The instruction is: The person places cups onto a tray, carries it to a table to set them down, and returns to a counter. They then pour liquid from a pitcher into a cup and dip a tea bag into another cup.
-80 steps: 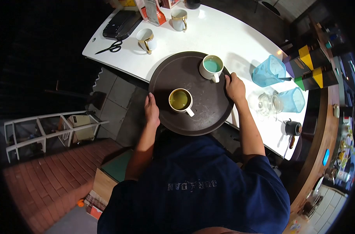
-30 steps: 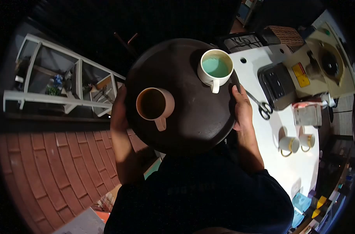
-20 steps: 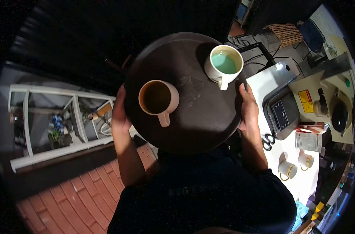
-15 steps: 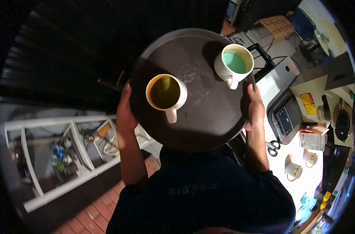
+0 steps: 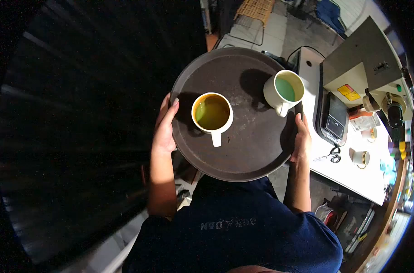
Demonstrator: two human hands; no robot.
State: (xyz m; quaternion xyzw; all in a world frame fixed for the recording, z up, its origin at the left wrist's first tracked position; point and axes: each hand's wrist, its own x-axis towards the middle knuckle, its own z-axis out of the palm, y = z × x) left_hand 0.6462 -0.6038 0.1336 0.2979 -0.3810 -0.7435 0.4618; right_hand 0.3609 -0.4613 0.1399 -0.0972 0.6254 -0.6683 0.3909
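Observation:
A round dark brown tray (image 5: 243, 159) is held up in front of my body. My left hand (image 5: 165, 125) grips its left rim, with the thumb over the edge and the fingers partly hidden beneath. On the opposite rim, my right hand (image 5: 301, 140) holds in the same way. Left of the tray's middle stands a white mug (image 5: 227, 116) with yellowish-green liquid, its handle toward me. Near the right rim, close to my right hand, is another white mug (image 5: 273, 95) containing pale green liquid. Both mugs are upright.
To the right, a white counter (image 5: 338, 175) bears a digital scale (image 5: 335, 122), scissors (image 5: 335, 154), small white cups (image 5: 361, 158) and a grey-beige machine (image 5: 352, 63). A woven chair (image 5: 257, 10) stands beyond the tray. Dark ribbed material (image 5: 79, 113) fills the left side.
The view has turned, so the counter and machine sit differently and the white shelf at left has mostly left view. Tray and mugs appear slightly further right and lower, still held by both hands.

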